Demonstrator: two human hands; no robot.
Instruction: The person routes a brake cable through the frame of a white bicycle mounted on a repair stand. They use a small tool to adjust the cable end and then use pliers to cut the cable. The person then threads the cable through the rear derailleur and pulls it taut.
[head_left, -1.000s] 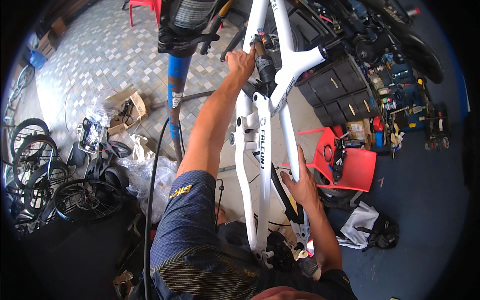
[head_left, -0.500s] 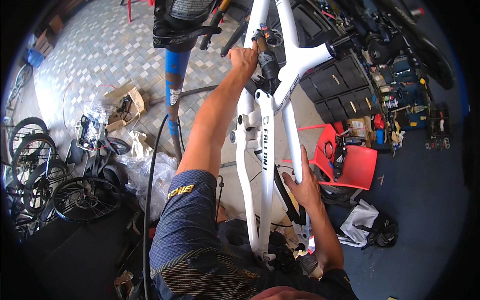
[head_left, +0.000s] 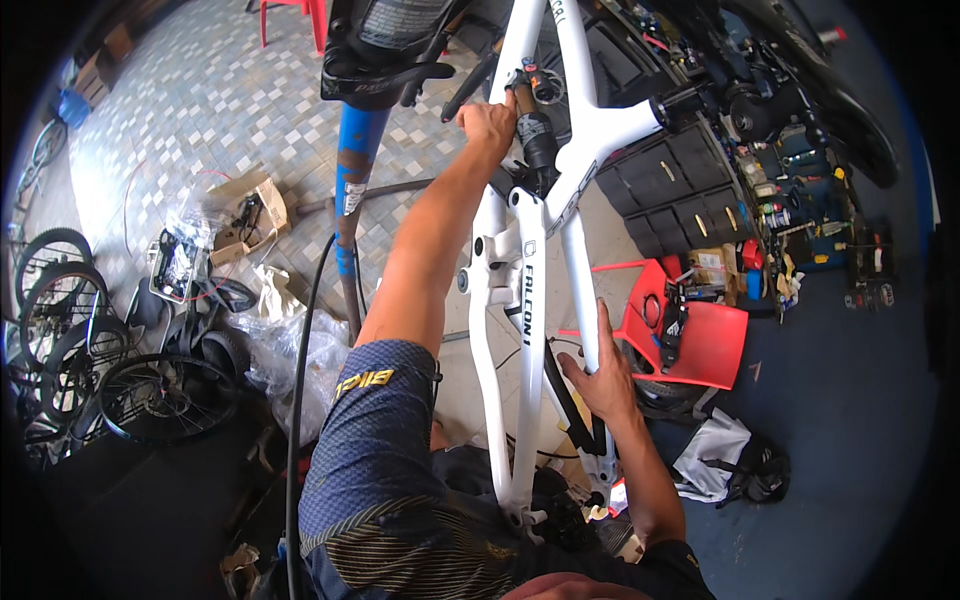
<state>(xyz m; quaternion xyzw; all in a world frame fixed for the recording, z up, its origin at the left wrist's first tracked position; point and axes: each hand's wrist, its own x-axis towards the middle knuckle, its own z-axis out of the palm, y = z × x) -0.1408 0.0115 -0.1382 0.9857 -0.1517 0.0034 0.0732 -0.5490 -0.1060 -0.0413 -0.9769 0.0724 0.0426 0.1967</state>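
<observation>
A white full-suspension bike frame [head_left: 532,290] stands upright in front of me, its tubes running from the top edge down toward my body. My left hand [head_left: 487,127] is closed round the lower white tube, its fingertips beside the black rear shock [head_left: 536,135]. Part of those fingers is hidden behind the tube. Lower on the right, my right hand [head_left: 605,380] lies against a slim white rear tube [head_left: 583,290] of the frame. Its thumb points away to the left, and its visible fingers stretch up along the tube.
A blue repair-stand post [head_left: 358,150] rises left of the frame, with a black cable [head_left: 303,400] hanging near it. Bike wheels [head_left: 165,398], clear plastic wrap and an open cardboard box [head_left: 245,215] lie left. At right are a red chair [head_left: 705,345], black drawers and a tool-covered bench.
The view has shifted slightly, so the stand post appears a little farther right and the red chair a little farther left. Both hands keep their places on the bike frame.
</observation>
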